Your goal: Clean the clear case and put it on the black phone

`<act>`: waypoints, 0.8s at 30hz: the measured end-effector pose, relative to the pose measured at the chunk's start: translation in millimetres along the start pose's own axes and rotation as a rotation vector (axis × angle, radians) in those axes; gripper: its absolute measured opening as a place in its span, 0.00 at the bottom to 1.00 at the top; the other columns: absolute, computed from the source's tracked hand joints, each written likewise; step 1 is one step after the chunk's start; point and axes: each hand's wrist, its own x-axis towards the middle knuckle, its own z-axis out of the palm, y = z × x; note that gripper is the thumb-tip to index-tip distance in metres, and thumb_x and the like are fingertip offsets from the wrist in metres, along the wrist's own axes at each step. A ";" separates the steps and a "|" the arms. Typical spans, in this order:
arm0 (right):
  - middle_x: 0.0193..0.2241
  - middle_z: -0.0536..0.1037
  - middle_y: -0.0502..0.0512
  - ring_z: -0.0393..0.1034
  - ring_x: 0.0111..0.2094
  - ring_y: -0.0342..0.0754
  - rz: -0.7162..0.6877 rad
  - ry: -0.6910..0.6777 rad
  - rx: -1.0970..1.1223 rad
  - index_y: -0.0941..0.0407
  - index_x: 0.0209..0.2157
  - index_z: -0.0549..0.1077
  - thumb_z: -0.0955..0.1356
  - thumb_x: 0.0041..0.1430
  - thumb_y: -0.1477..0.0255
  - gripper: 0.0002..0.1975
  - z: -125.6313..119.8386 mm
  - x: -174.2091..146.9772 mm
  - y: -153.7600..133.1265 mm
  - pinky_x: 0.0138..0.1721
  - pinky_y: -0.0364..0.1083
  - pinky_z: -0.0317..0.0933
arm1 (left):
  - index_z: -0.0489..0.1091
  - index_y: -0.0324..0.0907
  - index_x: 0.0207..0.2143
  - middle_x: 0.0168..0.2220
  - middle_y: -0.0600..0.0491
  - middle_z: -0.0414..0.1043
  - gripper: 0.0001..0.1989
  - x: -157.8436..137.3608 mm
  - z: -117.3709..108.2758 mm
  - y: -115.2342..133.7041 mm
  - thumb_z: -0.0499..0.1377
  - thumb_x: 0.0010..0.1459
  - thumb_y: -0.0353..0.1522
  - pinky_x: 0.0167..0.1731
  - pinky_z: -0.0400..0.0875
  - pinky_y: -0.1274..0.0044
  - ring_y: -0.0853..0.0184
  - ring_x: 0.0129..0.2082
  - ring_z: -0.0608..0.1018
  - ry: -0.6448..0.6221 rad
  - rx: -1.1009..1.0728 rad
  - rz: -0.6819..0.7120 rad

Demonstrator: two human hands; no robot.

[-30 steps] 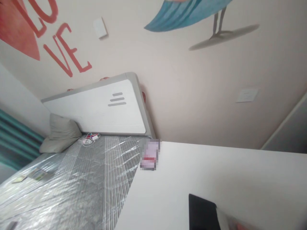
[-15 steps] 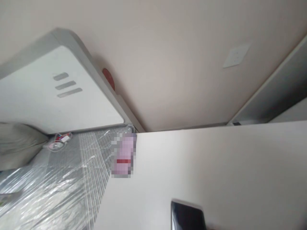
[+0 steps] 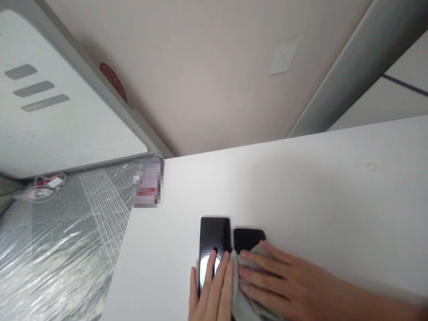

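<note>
Two dark-screened phones lie side by side on the white tabletop (image 3: 321, 191). On the left phone (image 3: 216, 232), which reflects a bright round light, my left hand (image 3: 212, 292) rests with its fingers stretched out and apart. The smallest finger of that hand reaches past the phone's left edge. A grey cloth (image 3: 242, 296) covers the lower part of the right phone (image 3: 247, 238). My right hand (image 3: 281, 278) has hold of the cloth and presses it down on that phone, its fingers laid over the fabric. The right thumb is hidden.
A pixelated pinkish item (image 3: 149, 183) sits at the table's far left corner. Left of the table is a plastic-wrapped surface (image 3: 67, 240) with a tangle of cables (image 3: 47, 189) and a white slotted panel (image 3: 67, 129). Behind the table rises a wall with a socket (image 3: 284, 59).
The view has shifted, so the table fills more of the picture. Both hands and the cloth have come into sight, and two phones show where only one was visible before.
</note>
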 end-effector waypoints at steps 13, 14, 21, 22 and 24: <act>0.71 0.62 0.56 0.48 0.74 0.56 -0.093 -0.047 -0.115 0.57 0.71 0.60 0.67 0.71 0.65 0.31 23.0 -7.1 2.6 0.76 0.60 0.39 | 0.29 0.37 0.75 0.73 0.28 0.53 0.65 30.4 -37.4 16.5 0.72 0.52 0.38 0.62 0.68 0.46 0.39 0.73 0.58 -0.097 -0.110 -0.162; 0.71 0.62 0.55 0.50 0.74 0.55 -0.133 -0.074 -0.111 0.56 0.70 0.61 0.66 0.71 0.64 0.30 23.5 -7.1 1.1 0.76 0.58 0.39 | 0.28 0.39 0.75 0.73 0.28 0.52 0.63 30.9 -38.0 17.5 0.71 0.52 0.33 0.63 0.67 0.46 0.40 0.73 0.58 -0.088 -0.123 -0.168; 0.70 0.63 0.60 0.45 0.74 0.65 0.091 0.194 -0.243 0.53 0.71 0.61 0.67 0.71 0.67 0.30 19.8 -11.0 29.7 0.71 0.71 0.44 | 0.26 0.48 0.75 0.75 0.30 0.49 0.81 32.9 -40.0 17.7 0.82 0.34 0.39 0.62 0.70 0.49 0.39 0.71 0.61 -0.087 -0.269 -0.266; 0.70 0.63 0.60 0.47 0.74 0.64 0.048 0.166 -0.203 0.53 0.71 0.60 0.68 0.70 0.66 0.31 19.1 -9.5 28.0 0.72 0.70 0.45 | 0.26 0.48 0.75 0.75 0.30 0.49 0.81 32.5 -39.1 17.0 0.82 0.34 0.39 0.62 0.70 0.50 0.39 0.71 0.61 -0.083 -0.279 -0.268; 0.70 0.63 0.59 0.52 0.73 0.59 -0.052 0.092 -0.103 0.52 0.72 0.58 0.68 0.70 0.66 0.32 17.9 -5.5 18.9 0.73 0.65 0.45 | 0.27 0.46 0.75 0.75 0.29 0.48 0.78 30.8 -35.7 15.1 0.81 0.37 0.38 0.63 0.70 0.53 0.40 0.72 0.61 -0.079 -0.297 -0.261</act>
